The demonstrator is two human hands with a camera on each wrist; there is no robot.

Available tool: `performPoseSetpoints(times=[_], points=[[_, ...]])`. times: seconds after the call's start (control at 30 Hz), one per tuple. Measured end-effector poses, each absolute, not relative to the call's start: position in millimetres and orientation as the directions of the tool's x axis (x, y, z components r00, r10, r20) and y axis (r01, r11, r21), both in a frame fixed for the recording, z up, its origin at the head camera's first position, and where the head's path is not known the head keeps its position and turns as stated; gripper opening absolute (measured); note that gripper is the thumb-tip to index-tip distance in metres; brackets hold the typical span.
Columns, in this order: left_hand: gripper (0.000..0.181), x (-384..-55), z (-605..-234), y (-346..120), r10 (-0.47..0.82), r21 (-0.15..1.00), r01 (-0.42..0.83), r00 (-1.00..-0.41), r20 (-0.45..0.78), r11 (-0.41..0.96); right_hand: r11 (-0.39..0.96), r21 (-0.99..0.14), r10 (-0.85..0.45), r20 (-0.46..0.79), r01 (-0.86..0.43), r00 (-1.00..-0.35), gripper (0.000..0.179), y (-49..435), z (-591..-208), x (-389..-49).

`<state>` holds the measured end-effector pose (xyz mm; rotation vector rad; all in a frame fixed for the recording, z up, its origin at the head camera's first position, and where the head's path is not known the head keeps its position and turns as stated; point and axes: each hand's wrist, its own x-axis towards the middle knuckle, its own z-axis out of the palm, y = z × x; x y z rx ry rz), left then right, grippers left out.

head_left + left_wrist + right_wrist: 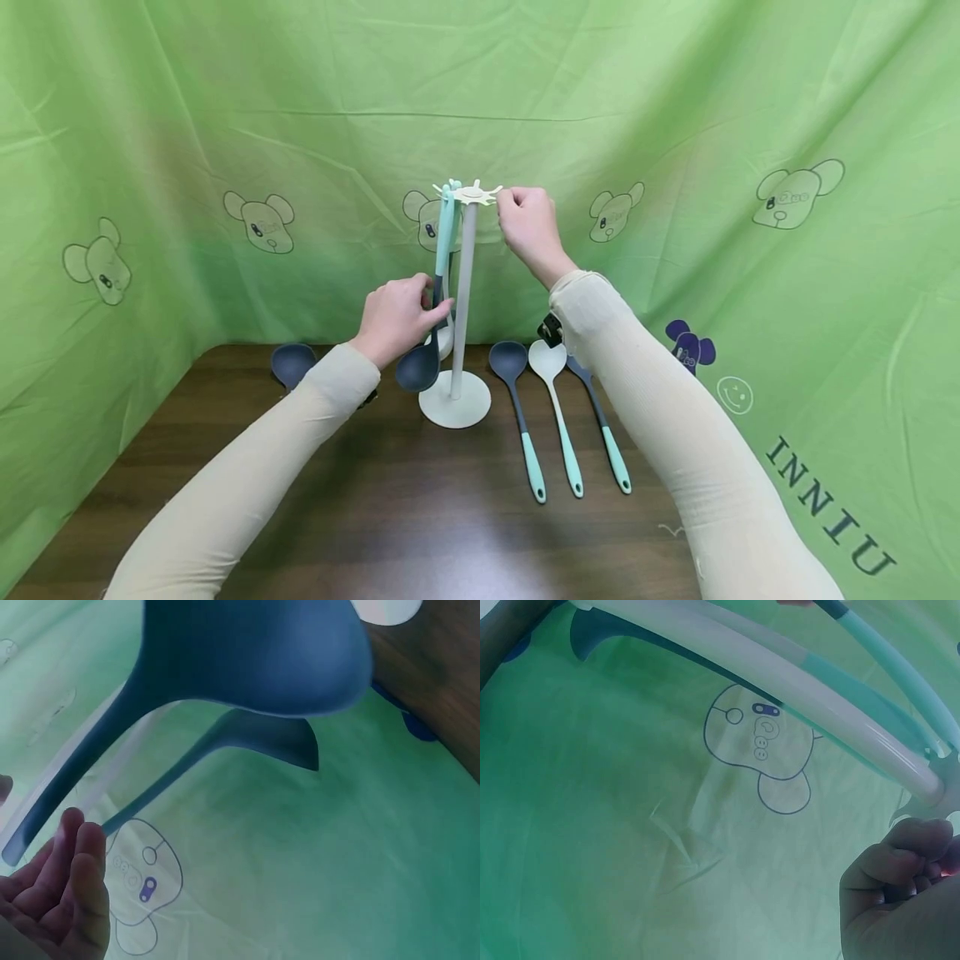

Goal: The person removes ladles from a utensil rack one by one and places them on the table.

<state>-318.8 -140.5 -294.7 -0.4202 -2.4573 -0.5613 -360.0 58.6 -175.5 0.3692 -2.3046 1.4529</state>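
Observation:
A white utensil stand (pixel 463 292) has a round base and a ring of hooks on top. My right hand (pixel 528 221), fingers curled, pinches a hook on the right side of the hook ring (pixel 949 784). On the left side, a dark ladle (pixel 420 367) with a mint handle hangs from the ring. My left hand (pixel 397 317) is at this ladle's shaft, thumb in front and fingers apart from it in the left wrist view. Behind it hang a white utensil (pixel 445 340), partly hidden, and another dark utensil (pixel 270 739).
Right of the stand lie a dark ladle (pixel 509 362), a white ladle (pixel 547 360) and another dark utensil (pixel 600 408), its head partly behind my sleeve. A dark utensil head (pixel 292 364) lies left. A green curtain (pixel 480 83) surrounds the brown table (pixel 390 517).

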Motion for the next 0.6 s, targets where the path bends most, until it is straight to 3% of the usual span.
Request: performPoseSetpoints(times=[0.23, 0.6], points=[[0.019, -323.9, -296.6, -134.0, 0.164, 0.301, 0.437, -0.756, 0.634, 0.848, 0.427, -0.803, -0.01, 0.457, -0.417, -0.89, 0.04, 58.6, -176.0, -359.4], [0.023, -324.4, -297.6, -131.6, 0.156, 0.336, 0.472, -0.738, 0.656, 0.815, 0.433, -0.792, -0.01, 0.472, -0.429, -0.881, 0.041, 59.1, -176.0, -358.3]])
